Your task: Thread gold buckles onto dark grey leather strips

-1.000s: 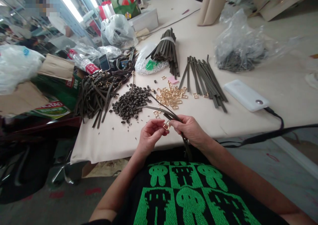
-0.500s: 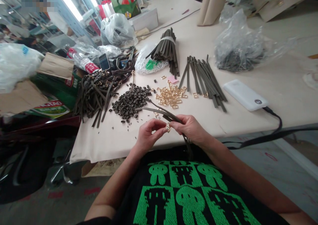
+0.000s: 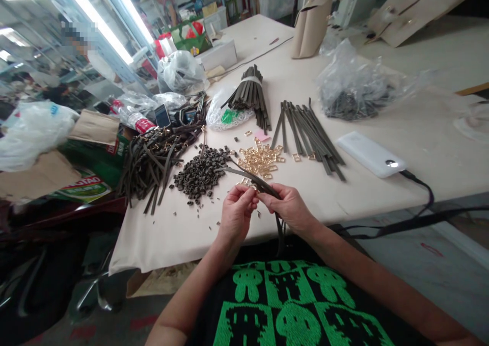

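Nearest: the left hand (image 3: 239, 212) pinches a gold buckle (image 3: 253, 187), its fingers drawn together over most of the frame; the right hand (image 3: 288, 206) has its fingers closed on dark straps (image 3: 263, 184), free ends toward ten o'clock. Half a second ago the buckle stood exposed between the hands; now the left fingers have curled over it, close to the right thumb (contact cannot be made out), so buckle and straps appear to be worked together. Beyond, on the counter (image 3: 168, 241): dark loops (image 3: 202, 173) at ten o'clock, loose buckles (image 3: 260, 158) at twelve, laid-out strips (image 3: 309, 137) at one. Farthest: a tied bundle (image 3: 250, 94), twelve.
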### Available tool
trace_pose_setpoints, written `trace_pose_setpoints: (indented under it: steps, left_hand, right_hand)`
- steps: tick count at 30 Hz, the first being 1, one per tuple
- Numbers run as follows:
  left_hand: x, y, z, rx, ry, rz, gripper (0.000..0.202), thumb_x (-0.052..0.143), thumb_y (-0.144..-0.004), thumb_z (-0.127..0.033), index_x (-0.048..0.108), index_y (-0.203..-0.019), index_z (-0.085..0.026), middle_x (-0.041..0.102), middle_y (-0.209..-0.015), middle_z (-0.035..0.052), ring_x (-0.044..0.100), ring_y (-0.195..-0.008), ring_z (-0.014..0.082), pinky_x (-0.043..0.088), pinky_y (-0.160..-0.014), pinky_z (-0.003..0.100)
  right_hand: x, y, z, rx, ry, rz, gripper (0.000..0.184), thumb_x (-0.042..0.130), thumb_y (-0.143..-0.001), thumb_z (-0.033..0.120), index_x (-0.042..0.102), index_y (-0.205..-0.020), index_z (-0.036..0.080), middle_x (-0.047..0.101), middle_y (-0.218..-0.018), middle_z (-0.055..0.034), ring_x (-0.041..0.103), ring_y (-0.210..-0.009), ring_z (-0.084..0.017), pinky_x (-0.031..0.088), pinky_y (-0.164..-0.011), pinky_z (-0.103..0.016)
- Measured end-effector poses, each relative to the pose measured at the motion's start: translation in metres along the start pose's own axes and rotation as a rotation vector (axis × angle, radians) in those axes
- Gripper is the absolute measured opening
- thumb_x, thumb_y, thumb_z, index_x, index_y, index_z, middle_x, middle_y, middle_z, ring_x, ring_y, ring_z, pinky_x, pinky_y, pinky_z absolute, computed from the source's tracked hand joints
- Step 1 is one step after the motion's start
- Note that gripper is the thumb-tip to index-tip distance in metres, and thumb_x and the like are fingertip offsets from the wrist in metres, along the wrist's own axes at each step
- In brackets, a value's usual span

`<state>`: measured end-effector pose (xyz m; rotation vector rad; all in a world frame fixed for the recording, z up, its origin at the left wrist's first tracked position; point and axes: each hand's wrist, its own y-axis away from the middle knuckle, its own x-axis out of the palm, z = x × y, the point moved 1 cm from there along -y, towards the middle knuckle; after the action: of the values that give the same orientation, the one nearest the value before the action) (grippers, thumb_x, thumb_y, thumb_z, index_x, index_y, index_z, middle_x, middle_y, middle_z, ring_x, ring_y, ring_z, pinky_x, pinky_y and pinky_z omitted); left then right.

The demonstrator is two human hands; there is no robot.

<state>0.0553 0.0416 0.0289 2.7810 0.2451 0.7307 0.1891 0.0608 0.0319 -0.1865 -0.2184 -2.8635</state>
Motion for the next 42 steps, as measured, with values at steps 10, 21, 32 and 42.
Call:
trace_pose_setpoints:
  steps: [10, 21, 32, 42]
  left_hand:
    - [0.008, 0.001, 0.005, 0.102, -0.113, 0.075, 0.029, 0.079, -0.070, -0.030, 0.053, -0.074, -0.017, 0.053, -0.064, -0.0055, 0.051, -0.053, 0.0038, 0.039, -0.049, 0.015]
    - [-0.007, 0.001, -0.047, 1.030, -1.207, 0.441, 0.015, 0.071, -0.082, -0.019, 0.068, -0.096, -0.023, 0.070, -0.101, 0.0044, 0.068, -0.091, 0.0159, 0.055, -0.084, 0.028]
    - [0.014, -0.007, -0.066, 1.134, -1.237, 0.653, 0.008, 0.069, -0.085, -0.020, 0.070, -0.092, -0.021, 0.071, -0.085, 0.0020, 0.068, -0.074, 0.0111, 0.055, -0.069, 0.021]
    - [-0.009, -0.023, -0.062, 0.341, -0.765, 0.116, 0.019, 0.074, -0.076, -0.033, 0.072, -0.082, -0.015, 0.064, -0.057, -0.0012, 0.058, -0.052, 0.0090, 0.049, -0.053, 0.020]
  right_hand:
    - [-0.004, -0.002, 0.004, -0.079, -0.014, -0.083, 0.025, 0.066, -0.075, 0.039, 0.055, -0.068, 0.017, 0.041, -0.053, 0.0068, 0.033, -0.049, -0.008, 0.027, -0.045, -0.022]
    - [-0.031, -0.004, 0.016, 0.006, -0.007, 0.248, 0.021, 0.068, -0.076, 0.034, 0.062, -0.074, 0.014, 0.041, -0.054, 0.0075, 0.031, -0.048, -0.005, 0.022, -0.044, -0.020]
    - [-0.030, -0.011, -0.002, 0.250, -0.390, 0.483, 0.037, 0.074, -0.071, 0.047, 0.055, -0.079, 0.016, 0.041, -0.045, 0.0110, 0.020, -0.034, -0.002, 0.011, -0.033, -0.017]
    - [-0.032, 0.002, 0.005, 0.022, -0.102, 0.173, 0.023, 0.058, -0.078, 0.035, 0.063, -0.070, 0.014, 0.044, -0.046, 0.0061, 0.030, -0.040, -0.005, 0.021, -0.039, -0.021]
